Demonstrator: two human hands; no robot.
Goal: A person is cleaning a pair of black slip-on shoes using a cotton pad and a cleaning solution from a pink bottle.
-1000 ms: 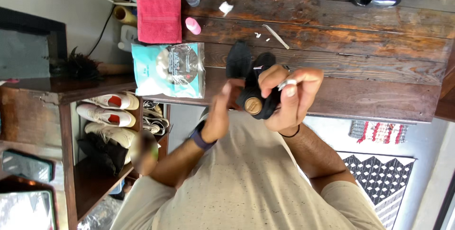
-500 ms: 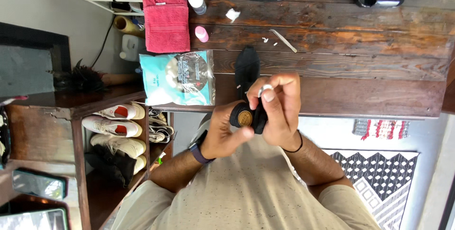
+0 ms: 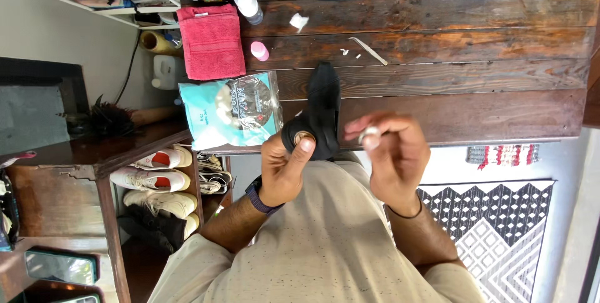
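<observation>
Since the previous frame, right hand (image 3: 390,153) has drawn away from the black shoe (image 3: 320,112) (fingers pinched on a small white piece (image 3: 370,133), blurred). Head view: left hand (image 3: 284,165) grips the shoe at the wooden table (image 3: 469,84) edge, thumb on its heel, beside a blue packet (image 3: 228,115).

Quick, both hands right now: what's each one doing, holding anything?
Left hand: closed around a black shoe, thumb near its tan round spot.
Right hand: fingers pinched on a small white object, blurred; kind cannot be told.
</observation>
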